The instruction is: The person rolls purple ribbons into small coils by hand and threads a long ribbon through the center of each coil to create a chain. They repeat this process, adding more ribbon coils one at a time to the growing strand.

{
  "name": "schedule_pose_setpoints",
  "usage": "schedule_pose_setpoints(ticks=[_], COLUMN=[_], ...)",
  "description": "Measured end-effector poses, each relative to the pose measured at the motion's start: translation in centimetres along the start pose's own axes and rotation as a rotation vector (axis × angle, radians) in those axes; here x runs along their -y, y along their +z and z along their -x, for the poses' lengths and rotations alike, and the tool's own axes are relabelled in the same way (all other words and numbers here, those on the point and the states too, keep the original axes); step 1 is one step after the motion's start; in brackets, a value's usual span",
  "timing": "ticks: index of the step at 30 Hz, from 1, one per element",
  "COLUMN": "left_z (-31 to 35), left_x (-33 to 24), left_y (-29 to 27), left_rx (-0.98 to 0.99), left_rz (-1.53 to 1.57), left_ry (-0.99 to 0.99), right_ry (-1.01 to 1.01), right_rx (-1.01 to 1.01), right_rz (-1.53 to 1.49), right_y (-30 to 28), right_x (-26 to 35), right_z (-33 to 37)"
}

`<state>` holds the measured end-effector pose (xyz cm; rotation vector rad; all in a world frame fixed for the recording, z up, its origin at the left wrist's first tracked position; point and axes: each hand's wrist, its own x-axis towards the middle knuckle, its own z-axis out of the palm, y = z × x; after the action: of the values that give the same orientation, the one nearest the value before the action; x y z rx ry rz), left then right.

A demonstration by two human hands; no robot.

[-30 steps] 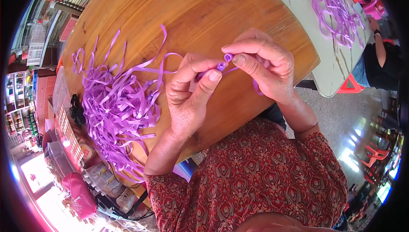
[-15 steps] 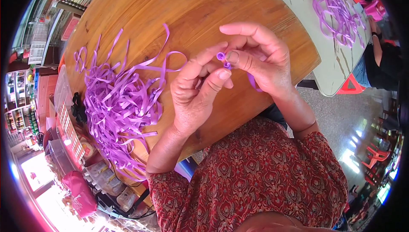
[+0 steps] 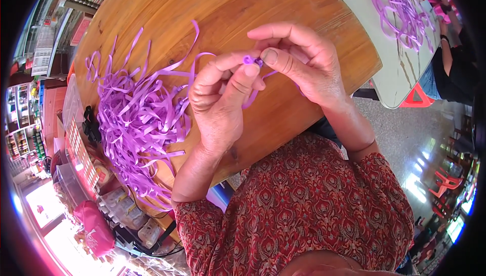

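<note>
Above the wooden table, my left hand (image 3: 218, 105) pinches a small purple ring-shaped piece (image 3: 247, 60) between thumb and index finger. Its round opening faces up. Right beside it, the thumb and index finger of my right hand (image 3: 309, 68) close on a darker purple piece (image 3: 258, 62), partly covered by the fingertips. The two pieces meet or nearly meet; their exact join is too small to tell. A purple ribbon (image 3: 251, 99) hangs below my fingers. Nearest my left hand lies a big tangled heap of purple ribbons (image 3: 142, 119) on the table.
A pale table (image 3: 364, 7) adjoins the wooden table (image 3: 283, 124) at the right, bearing more purple ribbons (image 3: 390, 17). A person's arm (image 3: 447, 58) shows beyond it. Boxes and a pink bag (image 3: 96, 230) crowd the left side. A red stool (image 3: 417, 96) stands under the pale table.
Both hands have shifted slightly left, and the two small purple pieces now sit side by side instead of one above the other. More ribbon shows below the fingers.
</note>
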<state>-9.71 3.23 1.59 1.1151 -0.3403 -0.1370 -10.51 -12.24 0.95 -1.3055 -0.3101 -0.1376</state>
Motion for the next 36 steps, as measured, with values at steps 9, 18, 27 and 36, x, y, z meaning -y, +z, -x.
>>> schedule_pose_setpoints(ticks=[9, 18, 27, 36], left_z=[-0.5, -0.3, -0.9, -1.7], left_x=[0.1, 0.4, 0.1, -6.0], left_y=[-0.6, -0.3, -1.0, -2.5], left_rx=[-0.027, -0.111, -0.126, 0.031], left_rz=[0.086, 0.142, -0.068, 0.013], left_ry=[-0.085, -0.039, 0.184, 0.231], right_ry=[-0.097, -0.198, -0.125, -0.277], right_rx=[-0.130, -0.058, -0.185, -0.179], right_rz=[0.298, 0.332, 0.107, -0.167], right_y=[0.9, 1.1, 1.6, -2.2], right_x=[0.0, -0.5, 0.1, 2.8], right_z=[0.0, 0.4, 0.7, 0.0])
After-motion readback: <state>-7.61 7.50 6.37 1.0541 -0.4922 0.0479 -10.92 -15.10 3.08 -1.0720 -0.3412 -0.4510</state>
